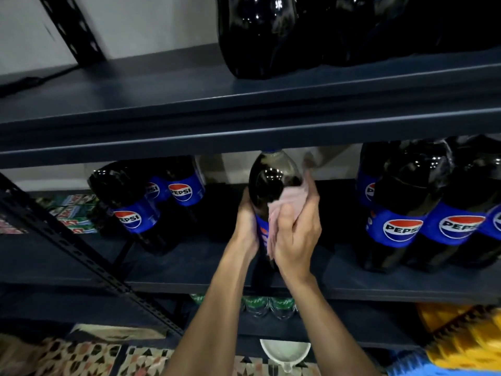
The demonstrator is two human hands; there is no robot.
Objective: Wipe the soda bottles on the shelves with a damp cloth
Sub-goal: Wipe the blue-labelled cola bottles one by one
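Shelving (189, 264): dark metal boards right across the view, one level at 12 o'clock, the middle level running through the centre.
Top bottles (271, 36): big dark ones up at 1 o'clock, only their bases showing, standing on the upper level.
Right group (406, 207): Pepsi bottles at 3 o'clock, upright on the middle level, blue labels facing out.
Left group (141, 202): more Pepsi at 9 o'clock, same level, set further back.
Centre bottle (271, 180): here's the action, dead centre between the two groups, upright, its cap tucked under the upper level's edge.
Right hand (298, 234): on the bottle's 3 o'clock side, thumb and fingers clutching the cloth and pressing it to the bottle.
Left hand (245, 226): on the 9 o'clock side at label height, wrapped round the bottle; fingertips hidden behind it.
Cloth (287, 199): pale pink, bunched, lying over the bottle's shoulder and label.
Bowl (284, 351): white, down at 6 o'clock between the forearms, on the patterned floor (81, 356).
Green-capped bottles (268, 305): small, at 6 o'clock on the level below.
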